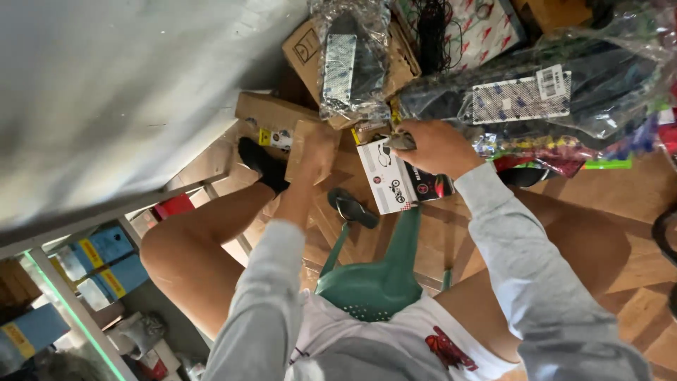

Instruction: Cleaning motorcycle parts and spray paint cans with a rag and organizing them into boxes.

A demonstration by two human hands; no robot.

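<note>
1. The white box lies just below the right hand and touches it; its top edge meets the fingers, and its long axis runs down and slightly right, toward the person's lap.
2. The right hand is the nearer one. Its fingers are curled shut over a small grey object at the box's top edge; what that object is cannot be told.
3. The left hand is just to the left, apart from the white box, fingers closed around a small brown carton held upright.
4. The white box is flat and rectangular, with small dark pictures and a black-and-red side panel.
5. It hangs over the wooden floor, between the knees, above a green stool and a sandal.
</note>
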